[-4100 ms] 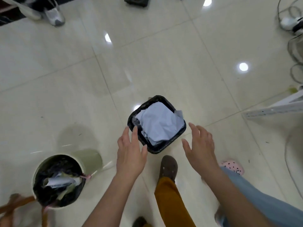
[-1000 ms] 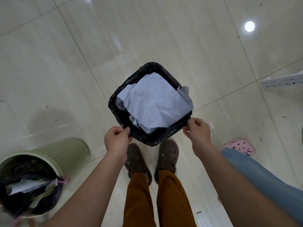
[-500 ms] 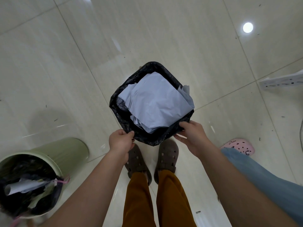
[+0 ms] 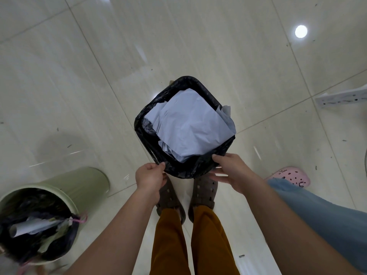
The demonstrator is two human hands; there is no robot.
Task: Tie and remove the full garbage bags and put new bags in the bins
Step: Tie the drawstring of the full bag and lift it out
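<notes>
At the near rim of the square bin [image 4: 206,90], the left hand [image 4: 150,177] pinches the black bag [image 4: 190,169]; the right hand [image 4: 232,173] cups it with fingers spread loosely. Peel the edge evenly inward so the paper [image 4: 188,126] stays inside.

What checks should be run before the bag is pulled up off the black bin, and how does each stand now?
1. Left hand pinches the black bag at the near rim: ok.
2. Right hand grips the bag edge: cannot tell; fingers lie on the rim, thumb below.
3. White paper sits inside the bag mouth: not ok, one corner overhangs the right rim.
4. Bag freed from the far rim: not ok, it is stretched over it.
5. Green bin stands apart from the black bin: ok.
</notes>
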